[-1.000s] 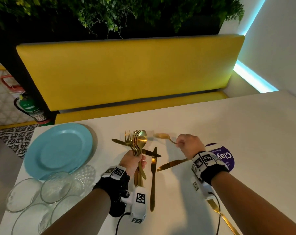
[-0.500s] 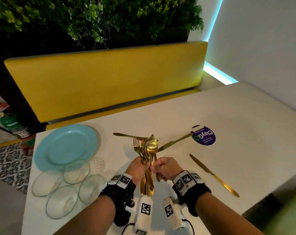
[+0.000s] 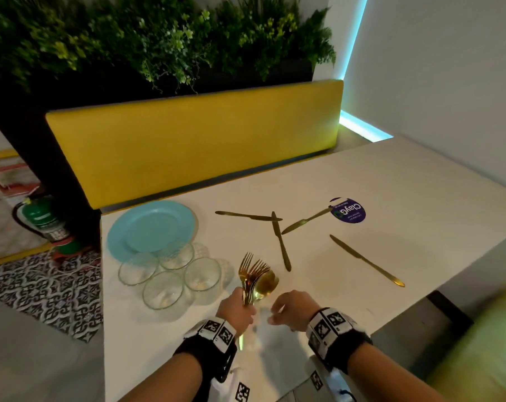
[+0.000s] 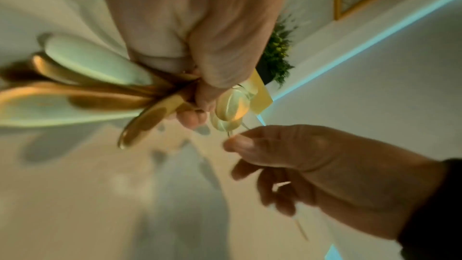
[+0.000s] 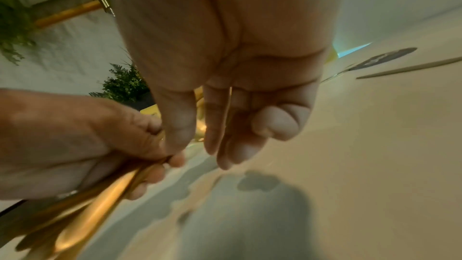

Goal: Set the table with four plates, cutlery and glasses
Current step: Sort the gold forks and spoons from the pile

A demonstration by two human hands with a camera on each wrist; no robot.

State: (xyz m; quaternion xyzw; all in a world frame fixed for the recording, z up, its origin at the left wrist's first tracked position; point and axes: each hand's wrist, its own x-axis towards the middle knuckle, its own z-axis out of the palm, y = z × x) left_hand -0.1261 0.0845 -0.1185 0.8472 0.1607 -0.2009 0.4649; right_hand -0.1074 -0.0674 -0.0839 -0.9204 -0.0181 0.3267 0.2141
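Observation:
My left hand [image 3: 241, 306] grips a bundle of gold forks and spoons [image 3: 256, 281] upright by the handles, near the table's front edge. The left wrist view shows the same bundle [image 4: 100, 86] fanned out under its curled fingers. Just right of it, my right hand [image 3: 277, 311] hovers with loosely bent fingers [image 5: 235, 145] and holds nothing; its thumb almost touches the left hand [image 5: 87, 135]. Several gold knives lie scattered on the white table [image 3: 420, 198], one [image 3: 280, 242] nearest the bundle. A blue plate [image 3: 150, 227] sits at the far left, with several clear glasses [image 3: 164, 288] in front of it.
A round purple sticker [image 3: 349, 210] lies on the table under one knife's tip. A yellow bench [image 3: 193, 140] runs along the far side, with plants above it. A wall stands to the right. A green fire extinguisher [image 3: 42, 219] is on the floor at left.
My right hand carried a spoon over to the left hand's bundle and has now let go of it. Both hands have come back toward the front edge.

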